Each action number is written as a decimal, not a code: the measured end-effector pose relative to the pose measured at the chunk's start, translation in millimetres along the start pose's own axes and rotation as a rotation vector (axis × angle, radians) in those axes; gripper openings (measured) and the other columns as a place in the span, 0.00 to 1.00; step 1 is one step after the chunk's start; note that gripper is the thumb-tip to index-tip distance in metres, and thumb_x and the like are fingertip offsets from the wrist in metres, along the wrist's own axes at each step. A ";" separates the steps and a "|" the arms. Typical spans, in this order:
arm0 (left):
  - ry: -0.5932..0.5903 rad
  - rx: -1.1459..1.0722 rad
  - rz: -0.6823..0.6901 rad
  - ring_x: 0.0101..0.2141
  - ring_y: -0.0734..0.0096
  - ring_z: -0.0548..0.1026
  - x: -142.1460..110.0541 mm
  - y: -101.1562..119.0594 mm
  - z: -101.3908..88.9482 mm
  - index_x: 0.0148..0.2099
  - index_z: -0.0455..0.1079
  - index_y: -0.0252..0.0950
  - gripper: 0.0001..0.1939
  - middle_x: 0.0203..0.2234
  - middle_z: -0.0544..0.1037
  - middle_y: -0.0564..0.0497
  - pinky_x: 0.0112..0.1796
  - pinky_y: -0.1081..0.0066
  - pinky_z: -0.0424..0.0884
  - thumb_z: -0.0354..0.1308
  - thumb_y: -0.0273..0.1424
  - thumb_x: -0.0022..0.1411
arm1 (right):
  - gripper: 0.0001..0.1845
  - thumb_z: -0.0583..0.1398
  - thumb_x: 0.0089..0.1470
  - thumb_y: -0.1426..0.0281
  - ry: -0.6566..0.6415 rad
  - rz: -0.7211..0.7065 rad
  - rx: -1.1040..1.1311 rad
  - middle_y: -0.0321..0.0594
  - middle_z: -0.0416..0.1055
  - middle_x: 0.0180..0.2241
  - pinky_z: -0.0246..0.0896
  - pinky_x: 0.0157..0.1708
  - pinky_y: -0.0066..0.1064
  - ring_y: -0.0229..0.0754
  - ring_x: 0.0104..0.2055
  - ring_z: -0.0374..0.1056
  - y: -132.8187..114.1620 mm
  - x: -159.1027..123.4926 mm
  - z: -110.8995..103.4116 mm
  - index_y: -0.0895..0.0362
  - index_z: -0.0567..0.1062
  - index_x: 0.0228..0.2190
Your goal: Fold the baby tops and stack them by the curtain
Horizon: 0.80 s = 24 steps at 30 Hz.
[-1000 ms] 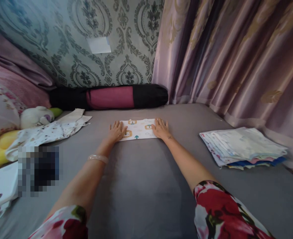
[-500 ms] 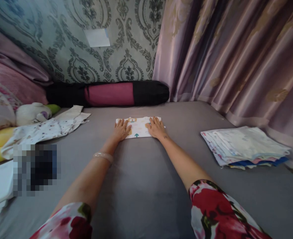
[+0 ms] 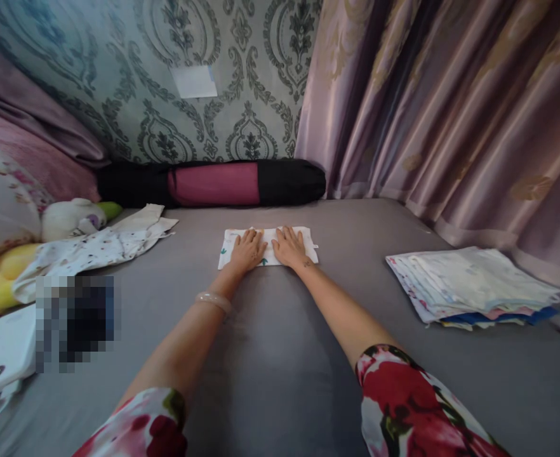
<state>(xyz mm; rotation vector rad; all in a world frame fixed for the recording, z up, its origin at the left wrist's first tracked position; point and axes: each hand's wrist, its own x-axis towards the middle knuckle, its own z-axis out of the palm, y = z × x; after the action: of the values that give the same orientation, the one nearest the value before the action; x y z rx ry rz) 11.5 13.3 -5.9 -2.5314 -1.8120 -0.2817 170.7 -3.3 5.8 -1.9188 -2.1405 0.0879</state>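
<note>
A folded white cloth (image 3: 268,255) with small coloured prints lies flat on the grey bed sheet (image 3: 280,343). Pressed on its left half is my left hand (image 3: 249,249), palm down with the fingers spread. My right hand (image 3: 289,246) rests flat on the right half, its fingers also apart. The two hands are close together near the middle of the cloth, and neither grips it. A small tag sticks out from the cloth's right edge. My palms hide part of the print.
To the right is a stack of folded cloths (image 3: 475,285). A long black and maroon bag (image 3: 213,184) lies along the wall. At left are a spotted cloth (image 3: 94,247), plush toys (image 3: 73,219) and a white power bank (image 3: 6,349) with a cable. Curtains (image 3: 432,114) hang at right.
Both hands have slid inward over the cloth, nearer each other, uncovering its left and right ends. The view has shifted slightly.
</note>
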 end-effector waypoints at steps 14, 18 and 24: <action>-0.080 -0.058 -0.031 0.67 0.54 0.50 0.5 4.9 0.9 0.69 0.51 0.33 0.30 0.68 0.53 0.40 0.63 0.50 0.49 0.35 0.41 0.71 | 0.29 0.45 0.66 0.63 -0.029 0.014 0.002 0.51 0.49 0.67 0.36 0.65 0.53 0.52 0.69 0.43 -1.6 1.3 4.5 0.61 0.60 0.63; -0.040 -0.070 -0.006 0.67 0.54 0.51 5.1 11.5 -2.8 0.67 0.55 0.31 0.28 0.67 0.56 0.38 0.63 0.50 0.49 0.37 0.36 0.70 | 0.28 0.44 0.66 0.65 -0.029 -0.025 -0.003 0.51 0.51 0.67 0.32 0.66 0.53 0.52 0.69 0.42 -10.5 5.1 -0.2 0.63 0.61 0.62; 0.030 -0.091 -0.001 0.65 0.57 0.57 2.9 17.1 4.1 0.65 0.59 0.35 0.25 0.64 0.62 0.42 0.62 0.52 0.53 0.37 0.31 0.69 | 0.28 0.42 0.66 0.66 -0.036 -0.104 0.018 0.46 0.52 0.67 0.33 0.66 0.48 0.47 0.69 0.43 -16.4 7.4 9.8 0.60 0.60 0.63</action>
<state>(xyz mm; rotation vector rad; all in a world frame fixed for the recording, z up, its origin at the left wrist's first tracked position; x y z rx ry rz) 29.0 10.9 -7.9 -2.5706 -1.8308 -0.4081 151.8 3.2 1.1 -1.8059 -2.2498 0.1219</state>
